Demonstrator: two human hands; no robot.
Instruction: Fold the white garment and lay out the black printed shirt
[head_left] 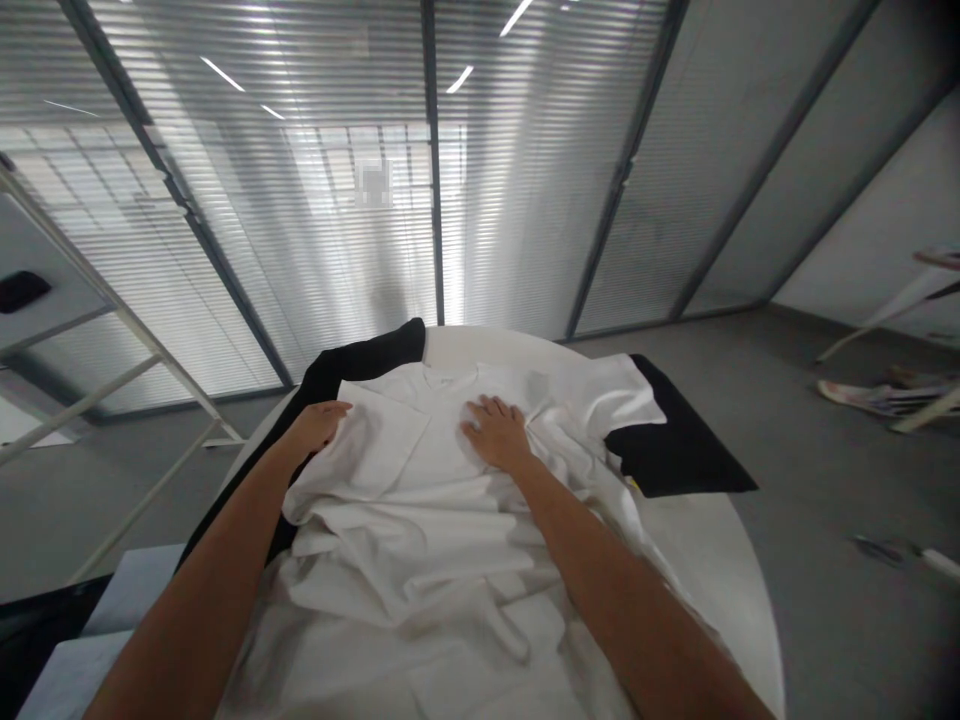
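Observation:
A white short-sleeved T-shirt [442, 545] lies across the round table, its collar toward the far side and its lower body bunched in loose wrinkles. On the left, its sleeve side is folded inward over the chest. My left hand [319, 425] is closed on that left edge, with the thumb hidden. Spread flat on the upper chest is my right hand [496, 432], its fingers apart and pressing on the cloth. Beneath the T-shirt lies a black garment [686, 440], which sticks out at both sides.
The white round table [720, 550] has its far rim near a glass partition with blinds [510, 220]. A pale metal frame [127, 310] stands at left. Light-coloured sheets [127, 590] lie at lower left. Shoes [862, 397] and another table leg are at right.

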